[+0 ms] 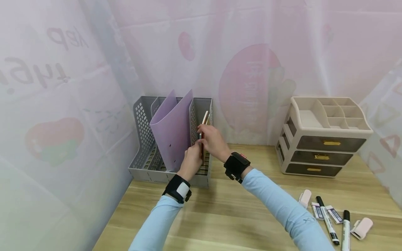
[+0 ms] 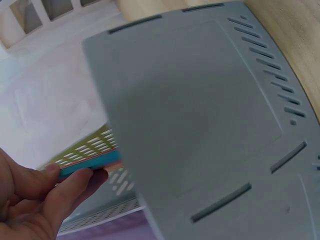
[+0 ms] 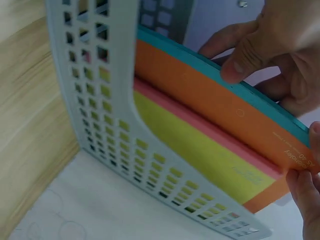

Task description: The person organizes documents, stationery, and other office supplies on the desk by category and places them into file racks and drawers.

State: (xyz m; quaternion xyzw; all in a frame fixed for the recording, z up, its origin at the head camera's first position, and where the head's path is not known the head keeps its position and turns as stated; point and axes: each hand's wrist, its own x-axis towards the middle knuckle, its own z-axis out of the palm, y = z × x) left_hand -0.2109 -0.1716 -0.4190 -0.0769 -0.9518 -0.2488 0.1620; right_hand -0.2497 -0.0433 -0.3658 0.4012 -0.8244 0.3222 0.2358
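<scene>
In the head view, my left hand [image 1: 191,160] and right hand [image 1: 215,141] meet at the right-hand compartment of a grey file holder [image 1: 171,177]. Both grip an orange notebook [image 3: 200,90] with a teal spine, standing upright there. The left hand [image 3: 272,60] pinches its spine in the right wrist view, while the right hand [image 3: 307,187] holds the end farther from the table. Beside it, against the perforated side wall, stands a yellow notebook [image 3: 200,140] with a pink spine. In the left wrist view, the holder's front wall hides most of the notebooks.
A purple folder [image 1: 176,136] stands in the holder left of my hands. Toward the back right is a beige drawer organizer [image 1: 331,134]. Markers [image 1: 328,223], boxed erasers [image 1: 334,214] and pink clip-like items [image 1: 362,228] lie at the right front, near my right sleeve.
</scene>
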